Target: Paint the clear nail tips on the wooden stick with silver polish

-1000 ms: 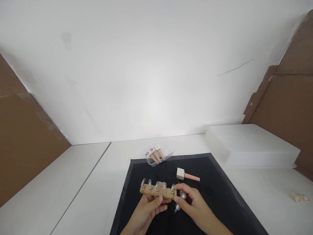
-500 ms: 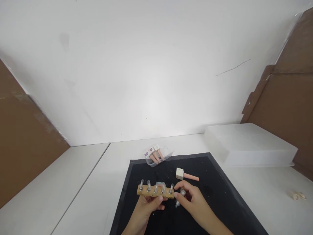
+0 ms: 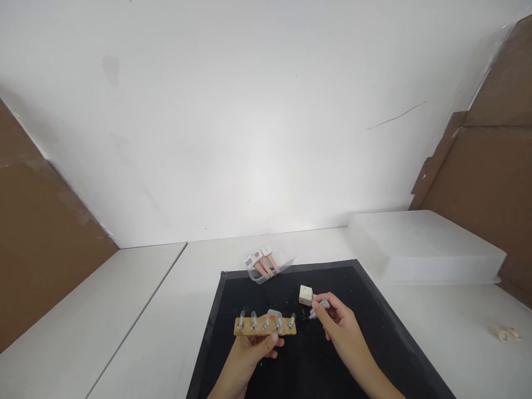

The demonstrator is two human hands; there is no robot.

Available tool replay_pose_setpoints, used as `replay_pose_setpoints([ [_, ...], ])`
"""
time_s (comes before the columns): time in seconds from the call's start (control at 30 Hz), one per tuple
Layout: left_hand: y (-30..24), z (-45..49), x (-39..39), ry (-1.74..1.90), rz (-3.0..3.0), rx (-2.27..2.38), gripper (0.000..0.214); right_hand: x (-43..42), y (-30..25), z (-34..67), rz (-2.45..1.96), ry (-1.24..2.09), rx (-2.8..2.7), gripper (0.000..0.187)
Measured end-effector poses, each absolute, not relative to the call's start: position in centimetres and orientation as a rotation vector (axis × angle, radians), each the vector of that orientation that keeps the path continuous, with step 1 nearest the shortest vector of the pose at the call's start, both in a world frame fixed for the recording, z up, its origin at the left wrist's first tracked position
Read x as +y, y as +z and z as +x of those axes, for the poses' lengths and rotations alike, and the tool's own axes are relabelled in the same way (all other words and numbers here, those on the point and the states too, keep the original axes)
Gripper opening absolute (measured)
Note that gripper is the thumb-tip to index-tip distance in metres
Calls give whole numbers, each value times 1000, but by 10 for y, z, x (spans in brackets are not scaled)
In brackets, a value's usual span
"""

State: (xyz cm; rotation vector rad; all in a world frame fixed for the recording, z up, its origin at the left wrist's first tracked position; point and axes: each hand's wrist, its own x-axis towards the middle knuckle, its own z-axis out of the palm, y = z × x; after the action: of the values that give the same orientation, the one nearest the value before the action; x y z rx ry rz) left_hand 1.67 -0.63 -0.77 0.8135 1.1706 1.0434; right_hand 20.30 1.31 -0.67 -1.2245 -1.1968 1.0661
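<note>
My left hand [image 3: 249, 352] is closed on a tan strip [image 3: 245, 331], thumb on its front edge. Several clear nail tips [image 3: 254, 318] stand upright along the strip on small metal-looking mounts. Part of a pale blue item [image 3: 273, 311] shows behind it, too hidden to name. My right hand [image 3: 338, 321] is closed around a small silvery tube [image 3: 319, 310] with a narrow tip pointing down and left. Its fingertips reach the peach handle of a nail polish bottle [image 3: 305, 295] with a square white body, which lies on the black mat; most of that handle is hidden behind the fingers.
Beyond the black mat's [image 3: 291, 270] back edge, a clear plastic tray [image 3: 286, 258] holds several white bottles with peach handles [image 3: 258, 260]. A large translucent box [image 3: 428, 244] stands at the right. Small beige rings [image 3: 505, 333] lie farther right. Brown boards [image 3: 45, 221] flank both sides.
My right hand has moved from the strip's right end away and right, to the nail polish bottle, carrying the silvery tube. My left hand and the strip stay almost in place.
</note>
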Motion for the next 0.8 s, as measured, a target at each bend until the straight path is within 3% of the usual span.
replay_pose_setpoints([
  [0.27, 2, 16, -12, 974, 870, 1167, 57, 11, -5, 205, -1154, 1122, -1155, 32],
  [0.8, -29, 17, -5, 934, 1013, 1035, 53, 11, -8, 200, -1064, 1288, -1244, 46],
])
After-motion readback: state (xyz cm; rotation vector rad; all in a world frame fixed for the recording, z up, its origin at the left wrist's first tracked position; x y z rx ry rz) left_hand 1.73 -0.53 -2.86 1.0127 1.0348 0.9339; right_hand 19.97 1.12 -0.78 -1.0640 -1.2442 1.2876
